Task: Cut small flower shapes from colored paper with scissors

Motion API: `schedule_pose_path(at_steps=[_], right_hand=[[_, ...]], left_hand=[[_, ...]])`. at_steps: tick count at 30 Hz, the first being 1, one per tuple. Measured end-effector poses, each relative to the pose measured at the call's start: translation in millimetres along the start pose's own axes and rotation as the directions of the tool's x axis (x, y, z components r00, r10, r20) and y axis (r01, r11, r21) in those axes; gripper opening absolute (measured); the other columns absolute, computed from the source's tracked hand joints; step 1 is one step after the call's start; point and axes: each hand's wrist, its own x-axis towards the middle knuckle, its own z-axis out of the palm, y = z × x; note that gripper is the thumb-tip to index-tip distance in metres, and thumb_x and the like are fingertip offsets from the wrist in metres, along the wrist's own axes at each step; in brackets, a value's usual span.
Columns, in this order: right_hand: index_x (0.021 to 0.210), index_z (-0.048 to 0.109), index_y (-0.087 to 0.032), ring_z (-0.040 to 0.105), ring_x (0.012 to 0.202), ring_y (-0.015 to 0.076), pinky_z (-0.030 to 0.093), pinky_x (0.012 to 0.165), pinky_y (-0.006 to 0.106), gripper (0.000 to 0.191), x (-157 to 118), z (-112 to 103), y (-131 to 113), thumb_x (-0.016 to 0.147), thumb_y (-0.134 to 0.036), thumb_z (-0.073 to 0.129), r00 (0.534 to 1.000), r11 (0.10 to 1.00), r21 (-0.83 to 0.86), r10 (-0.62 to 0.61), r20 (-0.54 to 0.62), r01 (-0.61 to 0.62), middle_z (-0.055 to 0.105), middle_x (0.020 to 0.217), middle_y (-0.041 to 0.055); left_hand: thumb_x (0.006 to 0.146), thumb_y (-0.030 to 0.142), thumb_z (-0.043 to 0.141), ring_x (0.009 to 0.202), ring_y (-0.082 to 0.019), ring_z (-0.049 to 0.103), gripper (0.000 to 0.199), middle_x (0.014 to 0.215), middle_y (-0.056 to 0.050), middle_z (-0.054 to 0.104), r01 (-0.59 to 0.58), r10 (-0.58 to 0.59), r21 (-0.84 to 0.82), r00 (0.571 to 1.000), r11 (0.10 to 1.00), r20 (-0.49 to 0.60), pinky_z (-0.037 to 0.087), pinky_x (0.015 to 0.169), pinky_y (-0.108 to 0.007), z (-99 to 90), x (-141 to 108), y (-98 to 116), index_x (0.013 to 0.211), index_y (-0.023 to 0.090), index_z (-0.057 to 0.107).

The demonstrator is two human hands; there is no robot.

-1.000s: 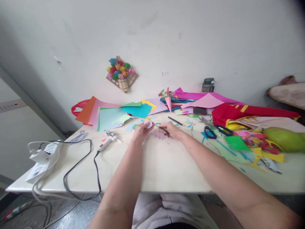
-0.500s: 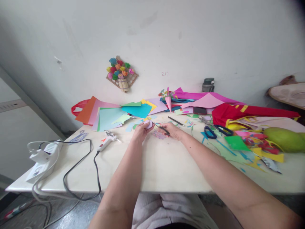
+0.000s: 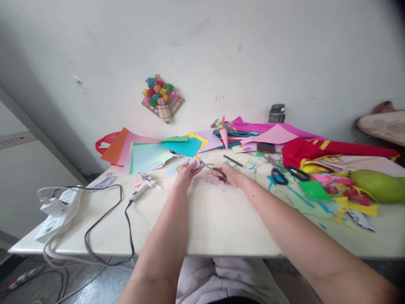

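Between the fingers of my left hand point(image 3: 187, 172) is a small piece of light purple paper point(image 3: 196, 164). My right hand point(image 3: 230, 174) is closed round the black handles of a pair of scissors point(image 3: 218, 172). The blades point up and left, close beside the paper; whether they touch it I cannot tell. Under and between my hands lie light purple paper scraps point(image 3: 211, 179) on the white table point(image 3: 228, 223). A black pen point(image 3: 234, 161) rests just beyond my right hand.
A white glue gun point(image 3: 141, 188) lies at the left, its black cord looping toward a power strip point(image 3: 60, 211). Coloured paper sheets point(image 3: 148, 153) spread along the back. At the right are dark-blue-handled scissors point(image 3: 280, 176), paper scraps, a red cloth point(image 3: 303, 152) and a green rounded object point(image 3: 376, 185).
My left hand has shifted slightly left and turned a little with the purple paper. The scissors have moved slightly in my right hand, which stays nearly in place.
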Motion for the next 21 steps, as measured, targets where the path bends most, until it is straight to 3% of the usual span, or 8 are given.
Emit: schedule_pose_path(at_steps=[10,18,21], right_hand=[[0.074,0.056,-0.015,0.042,0.032,0.0042,0.021,0.029,0.016,0.031,-5.4,-2.1,-3.2,0.075,-0.043,0.069,0.999,0.999,-0.026,0.032,0.016,-0.032,0.053,0.048,-0.0043],[0.071,0.053,-0.015,0.043,0.032,0.0041,0.019,0.029,0.016,0.032,-3.9,-3.4,-1.6,0.075,-0.042,0.070,1.000,0.999,-0.043,0.015,0.009,-0.015,0.054,0.048,-0.0033],[0.070,0.053,-0.015,0.042,0.032,0.0042,0.018,0.029,0.016,0.032,-3.1,-3.8,-0.5,0.075,-0.042,0.069,1.000,0.999,-0.046,0.017,0.008,-0.016,0.053,0.048,-0.0034]], left_hand=[[0.064,0.012,0.080,0.046,-0.005,0.054,0.018,0.062,-0.002,0.065,0.009,-0.010,0.083,1.000,0.996,0.004,0.048,0.050,-0.015,-0.5,-1.9,5.0,0.073,0.008,0.065],[0.065,0.026,0.083,0.043,-0.005,0.050,0.029,0.056,0.000,0.061,0.015,-0.040,0.168,0.989,0.986,0.142,0.042,0.043,-0.014,-2.8,-2.9,2.9,0.070,0.011,0.059],[0.066,0.026,0.082,0.044,-0.006,0.053,0.026,0.058,-0.002,0.063,0.040,-0.067,0.183,0.988,0.982,0.140,0.045,0.043,-0.016,-2.6,-2.4,2.2,0.071,0.011,0.062]])
